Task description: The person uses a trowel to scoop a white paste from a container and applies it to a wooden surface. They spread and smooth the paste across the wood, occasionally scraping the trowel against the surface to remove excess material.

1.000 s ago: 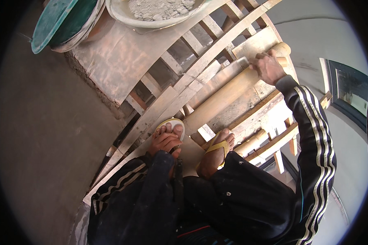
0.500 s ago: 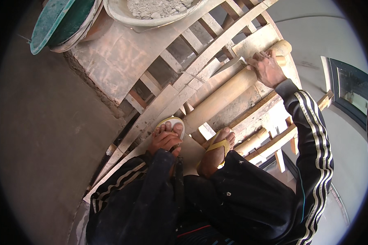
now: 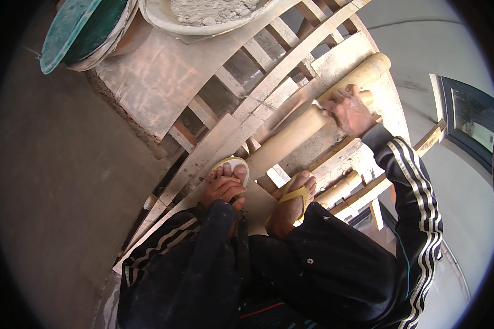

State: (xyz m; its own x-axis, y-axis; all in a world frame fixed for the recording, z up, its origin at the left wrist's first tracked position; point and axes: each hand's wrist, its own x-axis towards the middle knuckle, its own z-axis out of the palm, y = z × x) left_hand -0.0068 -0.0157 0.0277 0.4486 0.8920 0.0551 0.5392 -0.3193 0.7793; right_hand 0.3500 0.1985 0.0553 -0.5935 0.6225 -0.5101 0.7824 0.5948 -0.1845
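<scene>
My right hand [image 3: 350,112] is closed round the pale wooden handle [image 3: 366,97] of a trowel-like tool. Its flat blade [image 3: 296,107] is blurred and partly hidden, lying along a thick bamboo pole [image 3: 291,137]. The pole slants from my left foot up to the far right, passing under the hand. My left hand [image 3: 220,191] hangs loosely over my left foot, fingers draped close to the toes and a yellow-edged sandal [image 3: 242,162]. Nothing shows in that hand.
I squat on wooden planks and slats [image 3: 208,148] with gaps between them. A basin of grey dry mortar [image 3: 164,24] stands on a board [image 3: 142,88] at the back, beside a green tub [image 3: 66,41]. A shorter bamboo piece [image 3: 340,189] lies right of my feet. A wall with a window [image 3: 469,118] is at right.
My right hand has slid down the bamboo pole with the tool, toward me and to the left. More of the pole's far end shows. My left hand has stayed in place.
</scene>
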